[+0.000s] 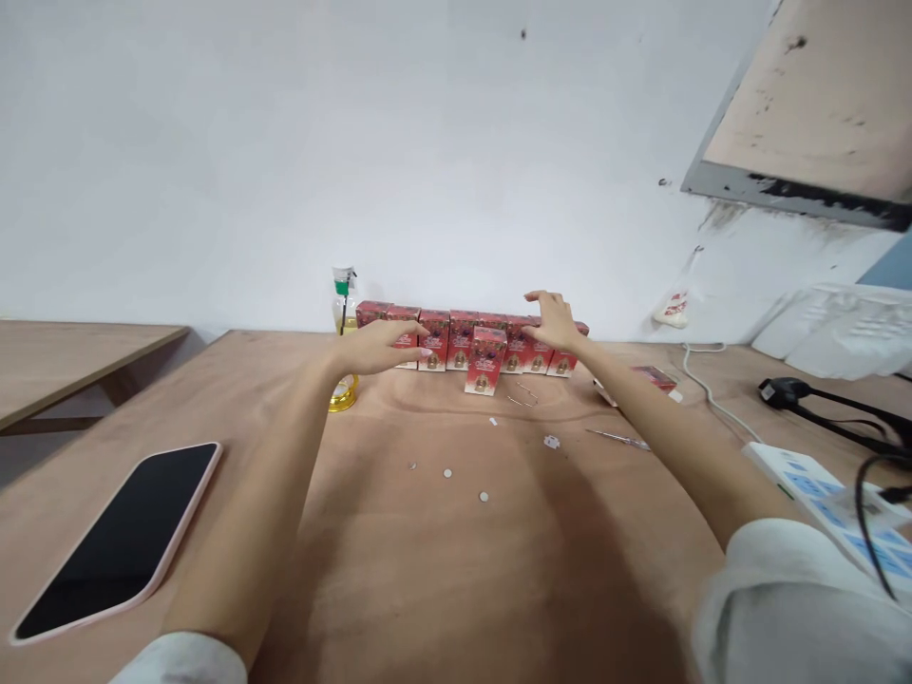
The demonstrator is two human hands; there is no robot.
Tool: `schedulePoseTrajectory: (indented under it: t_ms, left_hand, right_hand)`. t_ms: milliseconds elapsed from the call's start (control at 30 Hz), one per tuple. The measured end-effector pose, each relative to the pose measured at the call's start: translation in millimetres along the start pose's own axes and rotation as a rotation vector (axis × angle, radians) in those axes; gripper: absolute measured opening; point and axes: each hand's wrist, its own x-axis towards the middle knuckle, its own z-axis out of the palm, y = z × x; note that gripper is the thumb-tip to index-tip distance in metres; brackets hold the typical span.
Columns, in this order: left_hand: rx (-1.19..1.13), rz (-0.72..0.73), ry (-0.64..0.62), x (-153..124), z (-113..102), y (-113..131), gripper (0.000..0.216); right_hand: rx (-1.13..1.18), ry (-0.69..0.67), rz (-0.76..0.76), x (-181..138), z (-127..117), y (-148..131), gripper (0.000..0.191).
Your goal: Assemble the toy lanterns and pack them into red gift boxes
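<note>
I take the front red box (pixel 485 362) as my mark; it stands upright just ahead of a row of red boxes (pixel 459 340), hiding part of it. To its left, my left hand (pixel 381 347) is open, fingers outstretched, covering some of the row; I can't tell whether it touches any box. To its right and a little higher, my right hand (pixel 554 321) has thumb and fingers spread around nothing I can see, and contact with the row is unclear there too. Farther left of the front box, the bottle (pixel 343 306) is partly blocked by my hand, so I can't tell whether the gold base (pixel 343 395) below belongs to it. Well right of the front box, my forearm hides part of another red box (pixel 654 379). The thin bent piece (pixel 523 395) just beside the front box is too fine to identify.
</note>
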Motion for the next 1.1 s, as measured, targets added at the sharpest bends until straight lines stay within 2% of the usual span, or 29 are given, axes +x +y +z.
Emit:
schedulePoseTrajectory:
  t_ms: [100, 167, 333, 400, 467, 533, 600, 667, 733, 833, 1000, 1100]
  left_hand:
    - [-0.019, -0.007, -0.014, 0, -1, 2, 0.056]
    - [-0.029, -0.014, -0.029, 0, -1, 1, 0.057]
    - [-0.064, 0.015, -0.094, 1, 1, -3, 0.052]
    - [-0.072, 0.045, -0.030, 4, 4, 0, 0.048]
    - [-0.062, 0.116, 0.094, 14, 11, 8, 0.044]
    - [-0.037, 0.227, 0.206, 35, 20, 20, 0.040]
    - [0.008, 0.317, 0.243, 66, 30, 35, 0.040]
    - [0.091, 0.314, 0.203, 104, 38, 47, 0.041]
    - [0.171, 0.238, 0.149, 142, 44, 56, 0.052]
    - [0.174, 0.097, 0.061, 190, 49, 60, 0.068]
    - [0.213, 0.113, -0.184, 230, 57, 56, 0.083]
    - [0.276, 0.088, -0.203, 242, 62, 53, 0.095]
  right_hand:
    - [-0.188, -0.261, -0.017, 16, -6, 31, 0.094]
    - [-0.246, -0.365, 0.002, 21, -5, 47, 0.105]
    - [-0.244, -0.463, 0.055, 24, 7, 68, 0.095]
    - [-0.226, -0.460, 0.051, 24, 10, 70, 0.091]
    - [-0.212, -0.448, 0.040, 24, 12, 71, 0.088]
    - [-0.196, -0.440, 0.023, 24, 11, 72, 0.084]
    - [-0.183, -0.439, 0.006, 24, 10, 74, 0.080]
    - [-0.171, -0.435, -0.010, 22, 8, 77, 0.077]
    - [-0.162, -0.430, -0.022, 20, 5, 80, 0.078]
    - [-0.154, -0.424, -0.036, 16, 1, 84, 0.080]
    - [-0.195, -0.351, -0.023, 9, 3, 81, 0.081]
    - [-0.232, -0.295, -0.006, 6, 9, 76, 0.082]
